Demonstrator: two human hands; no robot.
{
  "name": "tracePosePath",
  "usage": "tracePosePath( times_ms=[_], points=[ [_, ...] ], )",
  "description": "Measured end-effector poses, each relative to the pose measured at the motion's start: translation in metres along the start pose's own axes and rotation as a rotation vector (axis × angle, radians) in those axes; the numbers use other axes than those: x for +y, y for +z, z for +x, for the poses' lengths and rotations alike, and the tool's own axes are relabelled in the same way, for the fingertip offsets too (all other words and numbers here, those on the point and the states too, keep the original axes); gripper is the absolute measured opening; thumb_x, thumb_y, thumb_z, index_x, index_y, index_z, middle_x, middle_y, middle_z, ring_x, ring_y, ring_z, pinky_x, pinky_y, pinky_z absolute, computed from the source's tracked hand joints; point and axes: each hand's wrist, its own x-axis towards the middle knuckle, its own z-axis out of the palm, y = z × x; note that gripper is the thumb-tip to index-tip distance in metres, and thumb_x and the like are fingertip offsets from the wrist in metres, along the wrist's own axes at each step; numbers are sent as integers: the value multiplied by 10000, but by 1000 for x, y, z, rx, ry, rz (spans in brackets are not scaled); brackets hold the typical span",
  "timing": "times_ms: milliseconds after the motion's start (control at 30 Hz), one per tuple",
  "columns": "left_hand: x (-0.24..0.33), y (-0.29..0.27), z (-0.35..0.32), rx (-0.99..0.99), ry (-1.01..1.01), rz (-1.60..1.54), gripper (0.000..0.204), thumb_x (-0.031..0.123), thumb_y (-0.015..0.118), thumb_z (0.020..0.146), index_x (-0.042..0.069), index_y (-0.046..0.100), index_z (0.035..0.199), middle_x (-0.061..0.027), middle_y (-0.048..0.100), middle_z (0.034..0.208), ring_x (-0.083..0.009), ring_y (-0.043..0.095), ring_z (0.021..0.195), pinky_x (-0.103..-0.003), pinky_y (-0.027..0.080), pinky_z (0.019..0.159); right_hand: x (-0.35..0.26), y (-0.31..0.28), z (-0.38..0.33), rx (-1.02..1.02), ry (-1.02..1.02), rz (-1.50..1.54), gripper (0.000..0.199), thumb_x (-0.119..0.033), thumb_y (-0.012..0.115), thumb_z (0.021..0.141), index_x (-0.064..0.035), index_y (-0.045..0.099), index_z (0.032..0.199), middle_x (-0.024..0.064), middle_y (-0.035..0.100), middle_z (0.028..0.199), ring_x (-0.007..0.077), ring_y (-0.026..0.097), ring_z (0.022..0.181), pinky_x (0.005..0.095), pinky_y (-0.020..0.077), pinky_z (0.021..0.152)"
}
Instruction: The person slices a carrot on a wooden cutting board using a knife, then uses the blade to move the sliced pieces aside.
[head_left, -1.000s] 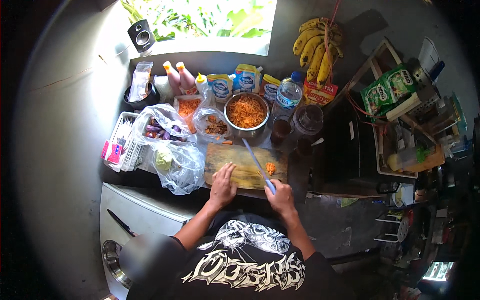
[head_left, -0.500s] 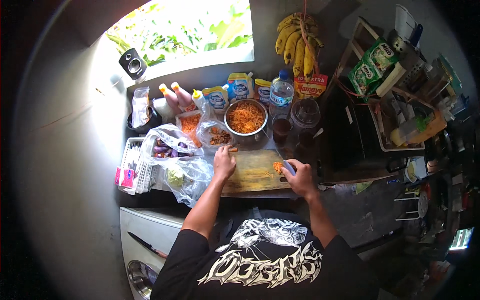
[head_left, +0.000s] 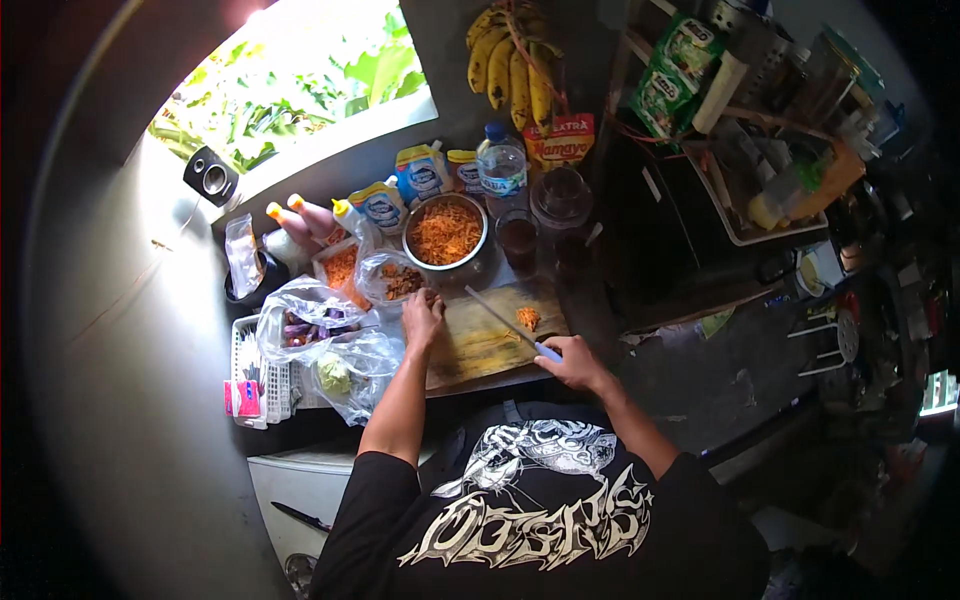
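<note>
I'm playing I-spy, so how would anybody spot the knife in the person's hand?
Find the wooden cutting board in the middle. By its lower right edge, the right hand holds the knife, its blade slanting up and left over the board. Its pale purplish handle sets it apart from the black-bladed knife lying at lower left.

The left hand (head_left: 423, 318) sits farther forward than the curled right hand (head_left: 574, 363).

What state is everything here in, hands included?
Right hand: closed around the knife
Knife: blade over the cutting board
Left hand: by board's far-left corner, grip unclear
Cutting board: lying flat
Small orange heap: shredded
Steel bowl: filled with orange shreds
Water bottle: upright, capped
Bananas: hanging
</note>
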Motion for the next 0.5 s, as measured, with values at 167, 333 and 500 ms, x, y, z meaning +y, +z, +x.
tracePosePath(
  times_ms=[167, 333, 500],
  points=[
    [29, -4, -22, 164, -42, -229, 139, 151, 665, 934, 39, 654, 1014, -128, 662, 984, -317, 606, 928, -433, 466, 844, 39, 17, -4, -133, 2, 10, 380, -309, 751, 840, -24, 724, 1092, 197, 737, 965, 311, 727, 879, 386, 551, 792],
    [45, -2, -67, 156, 66, -311, 125, 118, 685, 917, 45, 650, 1013, -120, 631, 946, -284, 585, 887, -416, 459, 821, 38, 16, 0, 17, 66, 0, 373, -304, 737, 844, -12, 716, 1075, 230, 722, 975, 355, 717, 917, 420, 550, 798],
    [59, 8, -92, -7, 264, -290, 169, 103, 698, 891, 49, 657, 1046, -131, 620, 1003, -322, 577, 942, -423, 464, 849, 40, 21, 11, 114, 97, -5, 368, -316, 725, 845, -23, 717, 1067, 249, 710, 965, 401, 704, 918, 456, 551, 795]
  ],
)
